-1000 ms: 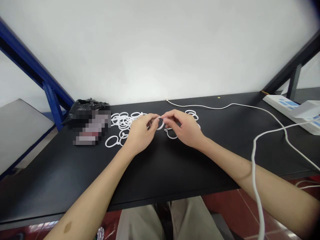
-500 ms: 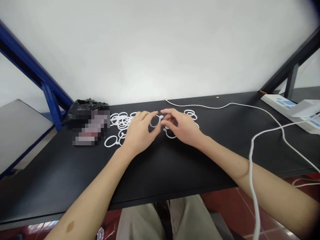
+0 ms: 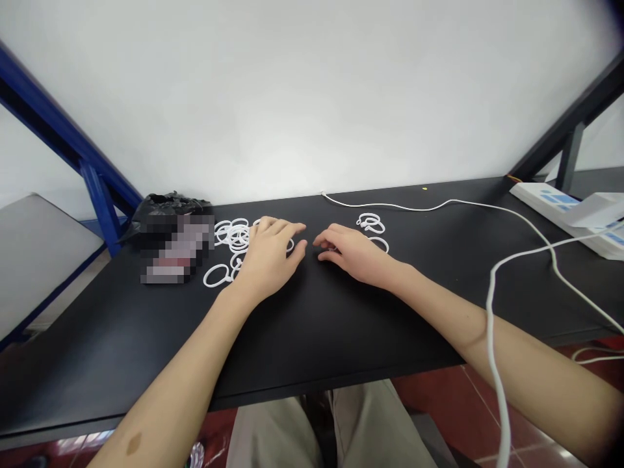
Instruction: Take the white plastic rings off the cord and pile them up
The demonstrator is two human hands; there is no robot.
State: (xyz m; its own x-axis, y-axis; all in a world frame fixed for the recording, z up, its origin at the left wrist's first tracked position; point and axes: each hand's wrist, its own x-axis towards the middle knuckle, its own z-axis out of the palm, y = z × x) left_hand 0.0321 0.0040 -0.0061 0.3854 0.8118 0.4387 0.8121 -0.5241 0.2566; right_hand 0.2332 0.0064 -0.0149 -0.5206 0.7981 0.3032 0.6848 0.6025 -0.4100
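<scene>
My left hand (image 3: 270, 257) is over the right side of a pile of thin white rings (image 3: 238, 238), thumb and forefinger spread apart. Part of one white ring (image 3: 290, 246) shows in the gap behind its thumb; it does not look gripped. Facing it across a small gap, my right hand (image 3: 355, 253) is low over the table with curled fingers. A bit of white ring (image 3: 333, 247) shows between its fingers and thumb; the rest is hidden by the hand. Beyond the right hand lie a few more white rings (image 3: 373, 224), some with small knobs.
The black table (image 3: 302, 344) meets a pale wall. At left are a black plastic bag (image 3: 170, 203) and a blurred-out item (image 3: 178, 253). A white cable (image 3: 492, 312) loops across the right, over my right forearm. White boxes or papers (image 3: 570, 214) lie at far right.
My hands have drawn apart, and the ring between them has gone back with my left hand. My right hand has lowered slightly; the ring below it no longer shows there.
</scene>
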